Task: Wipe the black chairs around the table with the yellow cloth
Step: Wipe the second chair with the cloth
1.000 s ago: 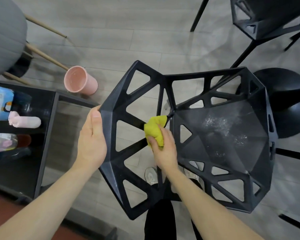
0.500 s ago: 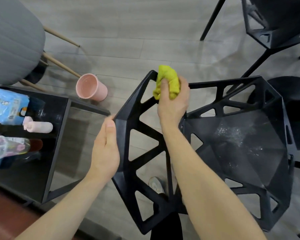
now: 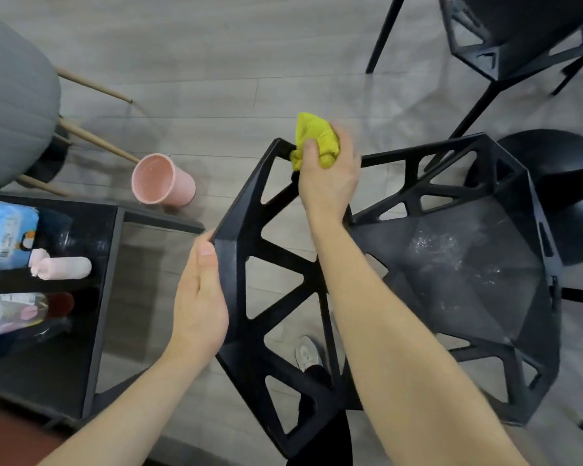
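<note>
The right hand (image 3: 329,183) holds the yellow cloth (image 3: 315,139) bunched up in its curled fingers. It presses the cloth on the far top corner of the black chair (image 3: 249,297), on the back part with the triangle holes. One second ago this hand and the cloth were lower down, on a bar in the middle of the chair back. Half a second ago they had gone up to the top corner, and now they are on almost the same spot, just a bit more to the right along the rim.

The left hand (image 3: 199,304) grips the left edge of the chair back, with the thumb lying along the rim and the fingers wrapped behind it. It is in the same place on the chair as before.

The chair seat (image 3: 458,274) on the right has white dusty marks on it, the same as earlier.

A pink cup (image 3: 160,179) lies tipped on the grey floor (image 3: 216,62), to the far left of the chair. A black table (image 3: 105,290) is at the left, with a pink roll (image 3: 61,268) and a blue pack (image 3: 4,237) on it. Another black chair (image 3: 519,35) stands far on the right. A grey chair (image 3: 11,102) with wooden legs is at the far left. A white shoe (image 3: 305,353) shows through the chair back, near the person.
</note>
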The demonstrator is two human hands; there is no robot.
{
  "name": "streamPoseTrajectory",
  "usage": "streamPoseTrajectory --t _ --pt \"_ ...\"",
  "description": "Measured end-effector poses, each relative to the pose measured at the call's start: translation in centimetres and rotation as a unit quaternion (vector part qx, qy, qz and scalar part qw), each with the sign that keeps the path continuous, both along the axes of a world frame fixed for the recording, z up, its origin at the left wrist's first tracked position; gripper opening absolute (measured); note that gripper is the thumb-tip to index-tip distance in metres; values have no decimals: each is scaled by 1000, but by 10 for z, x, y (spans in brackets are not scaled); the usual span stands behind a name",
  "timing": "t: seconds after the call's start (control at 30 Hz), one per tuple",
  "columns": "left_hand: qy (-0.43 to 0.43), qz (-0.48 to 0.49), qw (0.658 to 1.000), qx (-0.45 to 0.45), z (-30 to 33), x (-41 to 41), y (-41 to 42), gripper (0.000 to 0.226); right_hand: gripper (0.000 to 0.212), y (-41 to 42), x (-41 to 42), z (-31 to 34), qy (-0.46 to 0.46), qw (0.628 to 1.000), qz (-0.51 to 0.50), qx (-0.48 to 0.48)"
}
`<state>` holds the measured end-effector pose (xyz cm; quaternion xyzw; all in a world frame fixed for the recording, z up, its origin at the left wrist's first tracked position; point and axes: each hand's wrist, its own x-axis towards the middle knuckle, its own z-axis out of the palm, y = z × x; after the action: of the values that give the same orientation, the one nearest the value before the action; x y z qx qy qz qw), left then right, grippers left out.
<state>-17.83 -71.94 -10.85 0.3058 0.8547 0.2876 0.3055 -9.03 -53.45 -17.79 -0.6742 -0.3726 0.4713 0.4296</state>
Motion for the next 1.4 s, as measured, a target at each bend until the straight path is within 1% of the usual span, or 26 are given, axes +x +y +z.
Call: streamPoseTrajectory --t 0.03,0.1,0.17,0.2,0.23,0.27,0.33,0.37,0.43,0.5,0.57,0.6,0.63,0.67,0.73,0.77,0.83,0.87,1.0,1.03,1.1,1.2,1.23,1.27,1.3,1.4 --pt "-4 0 1000 6 -1 0 0 52 43 -23 -1 10 26 999 16 10" --pt "-10 -1 1000 23 -1 -1 0 49 46 -84 -3 31 76 989 89 95" --pt "-12 5 1000 25 -2 -2 -1 47 48 -118 4 34 59 970 175 161" --pt "-5 7 1000 15 -2 -2 -1 48 47 -110 10 21 36 965 188 179" --pt "3 6 1000 2 -1 -2 0 50 46 -90 15 -1 12 971 174 164" --pt "9 3 1000 -9 -1 -3 -1 52 44 -65 20 -22 -8 985 125 122" --pt "13 -3 1000 -19 -1 -2 -2 54 45 -15 31 -54 -42 999 18 3" --pt "14 -6 1000 -17 -1 -3 -1 55 45 -1 30 -62 -35 999 -10 -32" --pt "20 -11 1000 -15 -2 -4 0 54 43 -6 14 -56 -12 999 -17 -27" --pt "22 -17 1000 -9 0 -4 -1 52 44 -54 5 -40 36 999 21 -5" --pt "25 -18 1000 0 0 -3 -2 50 43 -108 17 -19 87 988 127 -12" --pt "25 -16 1000 -4 -1 -4 -2 50 44 -117 29 -17 89 984 156 -2" --pt "23 -12 1000 -12 -2 -5 -3 52 44 -107 40 -19 92 984 155 8" --pt "24 -11 1000 -17 -3 -5 -4 54 45 -86 48 -29 53 989 133 22" --pt "35 -16 999 -22 -2 -6 -4 57 45 -31 52 -48 -5 999 45 6" --pt "38 -15 999 -23 -2 -6 -3 56 44 -5 50 -54 -29 999 28 -1" --pt "41 -16 999 -29 -1 -5 -2 55 44 10 42 -69 -71 993 89 24" --pt "40 -17 999 -30 -1 -4 -2 56 45 -6 42 -78 -67 990 121 23" --pt "26 -1 999 -22 3 -2 -1 51 43 -130 86 -105 -35 968 218 -116" --pt "24 -1 1000 -19 4 -1 0 49 42 -140 96 -109 -36 963 233 -127" --pt "27 -10 999 -19 4 0 -2 47 43 -107 98 -109 -36 966 219 -135" --pt "44 -9 999 -22 4 -1 -1 48 40 -18 62 -90 -11 986 151 -75" --pt "45 -10 999 -23 4 -1 0 48 41 -4 54 -87 -8 988 143 -60" --pt "45 -10 999 -21 3 -1 1 48 42 -6 53 -89 -18 986 152 -66" --pt "41 -9 999 -18 4 -1 1 48 43 -20 61 -93 -26 979 187 -73" --pt "38 -6 999 -11 4 -1 1 48 55 -115 100 -105 -35 943 305 -129"
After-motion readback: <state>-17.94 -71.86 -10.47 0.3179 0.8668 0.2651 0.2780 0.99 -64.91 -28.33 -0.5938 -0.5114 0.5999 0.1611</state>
